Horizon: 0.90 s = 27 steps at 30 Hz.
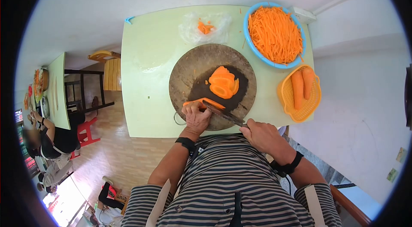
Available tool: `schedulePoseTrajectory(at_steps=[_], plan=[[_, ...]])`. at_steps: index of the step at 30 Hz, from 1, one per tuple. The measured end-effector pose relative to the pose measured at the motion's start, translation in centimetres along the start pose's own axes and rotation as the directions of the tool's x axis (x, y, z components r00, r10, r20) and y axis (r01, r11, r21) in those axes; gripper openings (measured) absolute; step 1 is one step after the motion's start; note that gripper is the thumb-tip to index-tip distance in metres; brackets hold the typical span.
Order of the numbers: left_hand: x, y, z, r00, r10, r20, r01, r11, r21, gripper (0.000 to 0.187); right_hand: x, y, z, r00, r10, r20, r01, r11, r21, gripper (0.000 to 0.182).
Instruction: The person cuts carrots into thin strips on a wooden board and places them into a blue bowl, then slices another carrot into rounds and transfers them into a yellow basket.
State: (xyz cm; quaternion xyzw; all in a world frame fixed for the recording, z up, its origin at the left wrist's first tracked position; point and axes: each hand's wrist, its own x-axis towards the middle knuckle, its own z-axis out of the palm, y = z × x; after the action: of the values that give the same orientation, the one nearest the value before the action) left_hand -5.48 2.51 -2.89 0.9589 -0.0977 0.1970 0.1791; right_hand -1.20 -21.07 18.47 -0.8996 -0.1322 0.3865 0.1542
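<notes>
My right hand [260, 135] grips the handle of a dark-bladed kitchen knife [226, 114], whose blade points left over the round wooden chopping board [182, 70]. My left hand [197, 117] is closed over a piece of carrot [211, 102] at the board's near edge, its bent fingers pressing the carrot down beside the blade. How far the blade has gone into the carrot is hidden. Just beyond the knife, a pile of carrot slices [223, 82] lies on the dark wet patch of the board.
A blue basin [246, 30] of carrot shreds stands at the back right, with a yellow basket [315, 103] of two carrots [298, 90] nearer. A plastic bag [187, 27] holding carrot scraps lies behind the board on the pale green table [146, 98]. Other people sit at far left.
</notes>
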Motion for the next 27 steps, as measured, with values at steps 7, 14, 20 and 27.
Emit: schedulePoseTrajectory(at_steps=[7, 14, 20, 27], plan=[[0.1, 0.1, -0.1, 1.000, -0.016, 0.012, 0.016, 1.000, 0.019, 0.029, 0.4, -0.2, -0.3, 1.000, 0.002, 0.020, -0.001, 1.000, -0.013, 0.044], [0.2, 0.2, -0.2, 1.000, 0.011, 0.018, -0.012, 0.998, 0.061, 0.037, 1.1, -0.3, -0.5, 0.999, 0.000, 0.041, 0.002, 0.999, -0.048, 0.045], [-0.1, 0.2, -0.1, 1.000, -0.008, 0.025, 0.007, 0.999, 0.039, 0.027, 2.4, -0.1, -0.1, 0.998, -0.015, 0.058, 0.015, 1.000, 0.005, 0.046], [0.1, 0.3, -0.4, 0.999, 0.006, 0.052, -0.008, 0.999, 0.032, 0.028, 4.0, 0.0, 0.9, 0.997, -0.024, 0.073, 0.018, 0.997, 0.073, 0.044]])
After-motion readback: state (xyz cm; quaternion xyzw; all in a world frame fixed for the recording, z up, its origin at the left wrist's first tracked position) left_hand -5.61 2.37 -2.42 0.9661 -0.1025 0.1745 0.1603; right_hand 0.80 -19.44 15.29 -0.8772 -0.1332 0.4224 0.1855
